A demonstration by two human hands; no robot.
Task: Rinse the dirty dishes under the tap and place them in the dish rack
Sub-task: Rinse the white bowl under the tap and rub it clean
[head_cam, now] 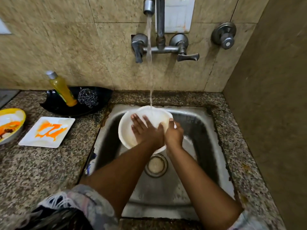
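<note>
A white bowl [127, 128] is tilted in the steel sink [204, 123], and water from the tap [149, 5] runs onto its far rim. My left hand [146, 130] lies flat inside the bowl with its fingers straight. My right hand [173, 135] grips the bowl's right rim, thumb over the edge. On the counter to the left lie a square white plate [48, 131] smeared with orange sauce and a yellow-rimmed bowl [10, 123] with food remains. No dish rack is in view.
A black tray [54, 103] behind the plate holds a yellow soap bottle [61, 88] and a steel scrubber [88, 97]. The sink drain [156, 165] lies below the bowl. Two tap handles [182, 47] and a wall valve [224, 35] sit on the tiled wall. A side wall closes the right.
</note>
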